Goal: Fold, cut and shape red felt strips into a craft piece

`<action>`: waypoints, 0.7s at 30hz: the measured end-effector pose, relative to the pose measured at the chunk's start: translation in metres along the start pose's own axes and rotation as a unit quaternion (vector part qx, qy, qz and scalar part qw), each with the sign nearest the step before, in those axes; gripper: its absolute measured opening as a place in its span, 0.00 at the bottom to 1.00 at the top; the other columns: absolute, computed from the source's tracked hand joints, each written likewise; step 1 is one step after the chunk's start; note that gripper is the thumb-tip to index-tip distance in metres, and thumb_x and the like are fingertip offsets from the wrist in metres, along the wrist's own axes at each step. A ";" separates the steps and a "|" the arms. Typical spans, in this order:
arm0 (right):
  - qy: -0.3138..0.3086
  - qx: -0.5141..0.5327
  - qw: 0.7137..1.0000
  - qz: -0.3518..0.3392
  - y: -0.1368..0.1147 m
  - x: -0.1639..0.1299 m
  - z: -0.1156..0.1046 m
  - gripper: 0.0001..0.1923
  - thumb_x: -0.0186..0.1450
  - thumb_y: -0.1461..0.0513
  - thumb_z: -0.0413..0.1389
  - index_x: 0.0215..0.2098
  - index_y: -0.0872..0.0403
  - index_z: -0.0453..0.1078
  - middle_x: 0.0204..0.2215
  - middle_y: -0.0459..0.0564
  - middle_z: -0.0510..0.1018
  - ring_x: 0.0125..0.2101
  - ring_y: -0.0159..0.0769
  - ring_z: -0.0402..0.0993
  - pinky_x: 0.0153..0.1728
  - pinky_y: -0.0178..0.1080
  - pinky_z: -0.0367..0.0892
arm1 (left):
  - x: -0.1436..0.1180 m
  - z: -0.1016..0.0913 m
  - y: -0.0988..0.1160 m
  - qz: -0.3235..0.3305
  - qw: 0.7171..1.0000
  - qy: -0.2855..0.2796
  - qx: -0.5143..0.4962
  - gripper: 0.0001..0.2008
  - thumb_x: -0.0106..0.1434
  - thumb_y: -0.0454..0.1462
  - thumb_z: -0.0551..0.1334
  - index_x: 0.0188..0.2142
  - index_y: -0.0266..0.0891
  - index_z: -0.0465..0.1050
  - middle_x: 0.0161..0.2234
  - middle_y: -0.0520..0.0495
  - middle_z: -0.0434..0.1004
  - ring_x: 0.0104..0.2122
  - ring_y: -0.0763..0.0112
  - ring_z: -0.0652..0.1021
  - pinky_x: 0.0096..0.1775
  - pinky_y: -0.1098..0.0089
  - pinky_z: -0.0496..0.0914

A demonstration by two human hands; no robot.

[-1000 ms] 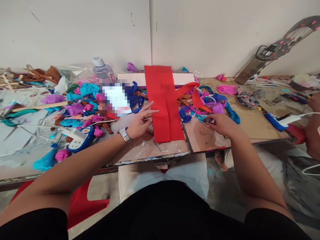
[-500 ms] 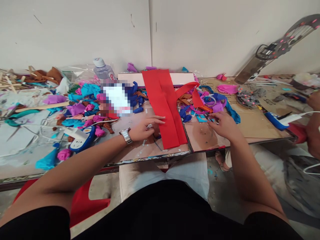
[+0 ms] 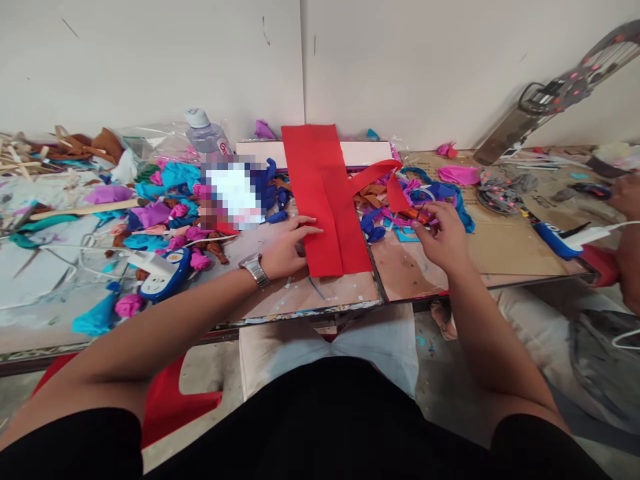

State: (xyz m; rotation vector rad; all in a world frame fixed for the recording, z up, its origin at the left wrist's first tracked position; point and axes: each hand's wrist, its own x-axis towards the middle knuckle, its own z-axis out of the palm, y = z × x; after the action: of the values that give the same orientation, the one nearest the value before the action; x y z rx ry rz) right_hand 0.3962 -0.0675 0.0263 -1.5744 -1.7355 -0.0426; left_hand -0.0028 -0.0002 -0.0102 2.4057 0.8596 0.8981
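Note:
My left hand (image 3: 287, 248) lies on the left edge of a long red fabric strip (image 3: 325, 193), its fingers stretched out and pressing lightly on it. The strip runs front to back across the tabletop, with a fold down its length. My right hand (image 3: 443, 237) is right of the strip, thumb and forefinger curled together around a small orange item (image 3: 419, 215) among scraps; its kind is hidden by the fingers. A narrow red band (image 3: 375, 173) curves from the strip toward that pile.
Several balled and knotted fabric pieces (image 3: 155, 215), a blue power strip (image 3: 165, 277) and a bottle (image 3: 207, 137) stand on the left. Flat cardboard (image 3: 505, 247), a dark-wheeled object (image 3: 500, 193) and another person's hand (image 3: 625, 197) are at the right.
The red strip's near end has shifted back and left, away from the front edge. My left hand has moved slightly back with it; my right hand has risen a little at the scraps.

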 end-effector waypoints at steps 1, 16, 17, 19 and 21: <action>-0.009 0.003 1.000 0.000 -0.003 0.000 0.000 0.20 0.70 0.53 0.59 0.55 0.53 0.77 0.54 0.62 0.80 0.45 0.49 0.79 0.41 0.48 0.75 | 0.000 0.000 0.000 -0.001 1.000 0.001 0.008 0.25 0.62 0.43 0.72 0.58 0.41 0.79 0.65 0.35 0.72 0.65 0.47 0.75 0.68 0.47 0.70; -0.028 0.020 0.998 -0.060 -0.040 -0.011 -0.003 0.13 0.68 0.53 0.61 0.46 0.50 0.80 0.52 0.59 0.84 0.57 0.57 0.78 0.62 0.61 0.68 | -0.003 -0.002 0.004 0.012 0.989 -0.004 0.148 0.24 0.61 0.44 0.70 0.57 0.40 0.81 0.60 0.33 0.76 0.56 0.39 0.73 0.60 0.39 0.67; -0.032 0.031 0.998 -0.043 -0.043 -0.013 -0.003 0.14 0.68 0.53 0.61 0.48 0.49 0.79 0.53 0.59 0.84 0.57 0.57 0.78 0.62 0.60 0.69 | -0.003 -0.002 0.006 0.020 0.989 -0.004 0.146 0.24 0.61 0.43 0.70 0.57 0.41 0.81 0.61 0.33 0.76 0.58 0.39 0.72 0.61 0.38 0.66; -0.039 0.076 0.996 0.005 -0.048 -0.018 -0.003 0.15 0.70 0.51 0.60 0.50 0.49 0.77 0.52 0.58 0.84 0.55 0.55 0.80 0.57 0.57 0.74 | -0.003 -0.002 0.008 0.042 0.990 -0.006 0.132 0.25 0.61 0.42 0.70 0.58 0.44 0.81 0.63 0.35 0.75 0.61 0.39 0.71 0.63 0.38 0.65; -0.047 0.157 0.985 0.055 -0.054 -0.024 -0.002 0.16 0.71 0.49 0.59 0.52 0.47 0.74 0.52 0.57 0.84 0.51 0.53 0.82 0.52 0.55 0.77 | -0.003 -0.001 0.011 0.065 0.992 -0.020 0.109 0.25 0.62 0.42 0.69 0.59 0.46 0.80 0.64 0.37 0.75 0.63 0.41 0.71 0.66 0.39 0.63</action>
State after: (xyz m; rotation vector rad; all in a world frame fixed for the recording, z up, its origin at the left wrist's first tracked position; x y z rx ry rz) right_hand 0.3488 -0.1010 0.0390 -1.4519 -1.6297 0.3485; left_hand -0.0008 -0.0092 -0.0045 2.6856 0.8326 0.8366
